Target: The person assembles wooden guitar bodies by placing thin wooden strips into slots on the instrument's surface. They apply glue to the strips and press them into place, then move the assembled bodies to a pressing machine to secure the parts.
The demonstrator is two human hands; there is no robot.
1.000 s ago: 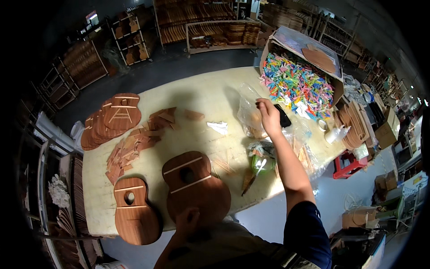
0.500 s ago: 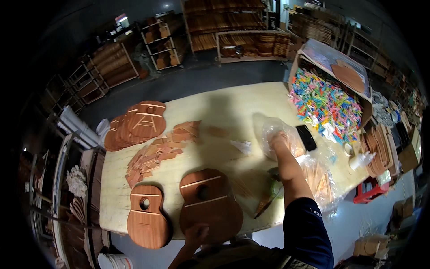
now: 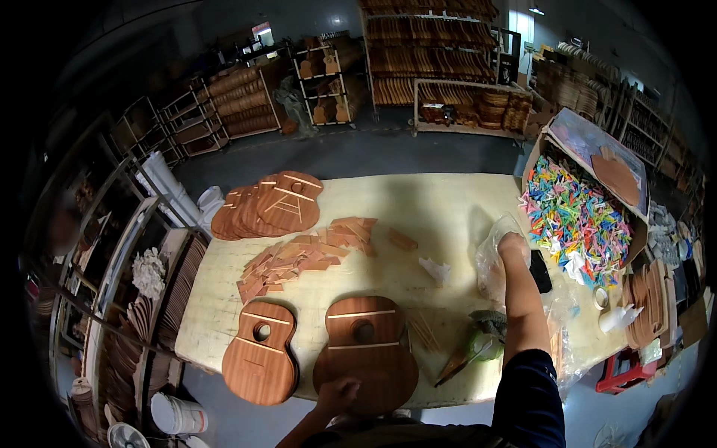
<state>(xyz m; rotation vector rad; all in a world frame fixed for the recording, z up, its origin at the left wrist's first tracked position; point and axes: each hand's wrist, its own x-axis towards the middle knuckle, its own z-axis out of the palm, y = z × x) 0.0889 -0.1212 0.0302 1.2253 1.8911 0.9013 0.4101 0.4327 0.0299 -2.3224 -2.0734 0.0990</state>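
Our right hand (image 3: 512,244), fingers hidden, is sitting at a clear bag (image 3: 489,265), half-curled left hand (image 3: 340,393) over the right guitar panel (image 3: 366,361), holds unclear; far-middle table edge (image 3: 441,181) is lying bare.

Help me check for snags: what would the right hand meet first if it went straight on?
Probably the clear plastic bag right at the right hand; depth there is unclear.

A flat-lying, guitar-shaped brown wooden piece (image 3: 373,367) bears a round hole between two pale wooden crossbars, and a crumpled, clear plastic bag (image 3: 489,263) lies beyond that piece, to its right.
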